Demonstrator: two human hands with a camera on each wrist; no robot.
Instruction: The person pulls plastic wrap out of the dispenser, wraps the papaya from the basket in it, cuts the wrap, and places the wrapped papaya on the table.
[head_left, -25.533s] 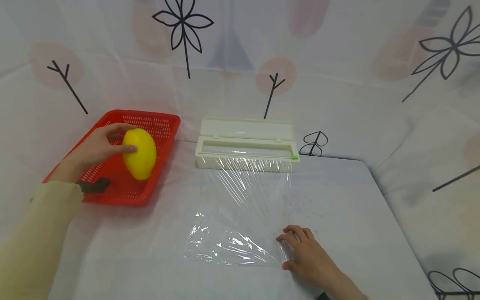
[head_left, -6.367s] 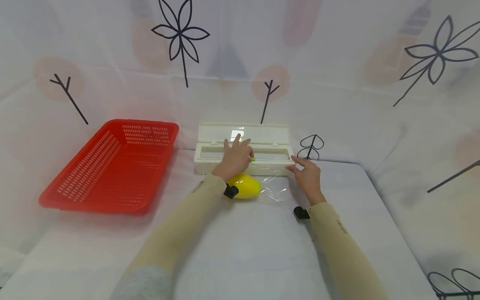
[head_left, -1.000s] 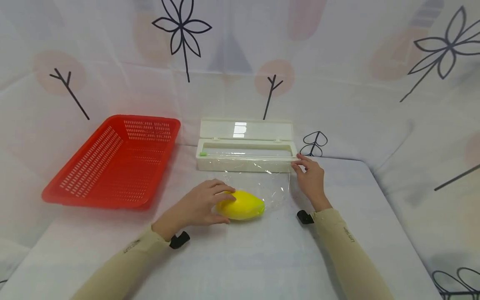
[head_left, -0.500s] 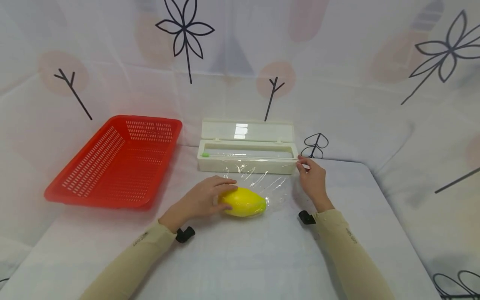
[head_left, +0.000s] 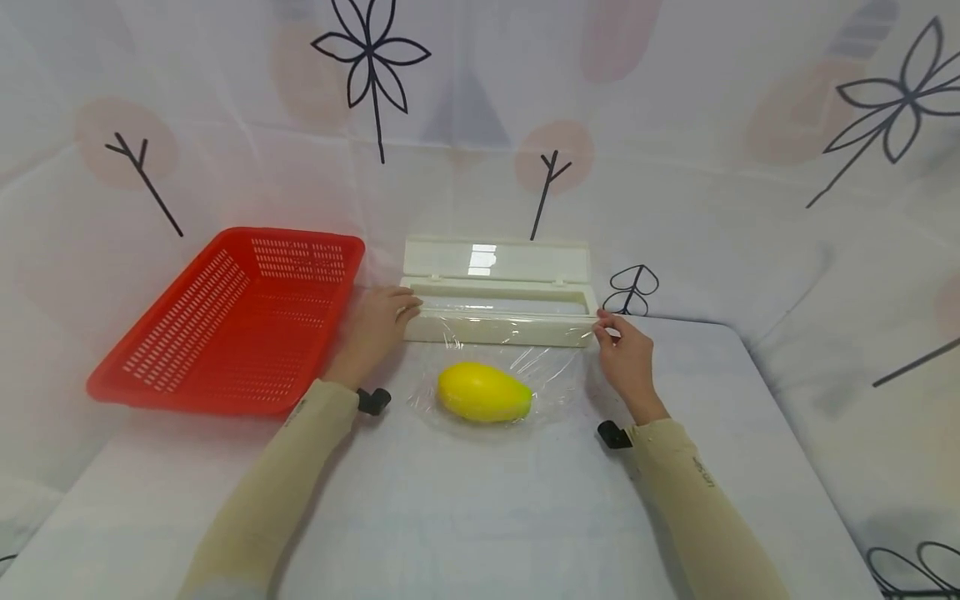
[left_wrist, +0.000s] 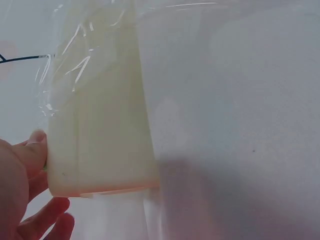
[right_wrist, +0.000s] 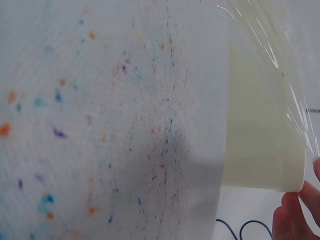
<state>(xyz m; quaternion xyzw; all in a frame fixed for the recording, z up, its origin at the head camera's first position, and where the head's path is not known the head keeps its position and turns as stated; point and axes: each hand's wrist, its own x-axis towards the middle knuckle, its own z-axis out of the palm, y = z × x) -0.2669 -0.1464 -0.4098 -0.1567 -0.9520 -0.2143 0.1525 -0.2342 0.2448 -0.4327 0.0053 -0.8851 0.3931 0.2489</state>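
A pale cling film dispenser [head_left: 498, 331] stands with its lid [head_left: 551, 262] raised, at the back of the table. My left hand [head_left: 372, 329] holds its left end, thumb by the upper front edge, fingers round the end; a speck of green shows beside the thumb in the left wrist view. At the opposite end my right hand [head_left: 626, 358] grips the corner, fingertips against the box [right_wrist: 255, 120] in the right wrist view. Clear cling film [head_left: 558, 379] runs from the dispenser down to the table. A smooth yellow fruit, green at its right tip [head_left: 483, 392], lies around the film; its exact wrapping is unclear.
A red perforated plastic basket [head_left: 225, 358] stands to the left, close to my left hand. The white-covered table [head_left: 495, 517] has its edge at right. A patterned cloth [head_left: 675, 125] hangs behind.
My left hand has let go of the yellow fruit and moved up to the dispenser's left end. The fruit now lies by itself. My right hand stays at the right end.
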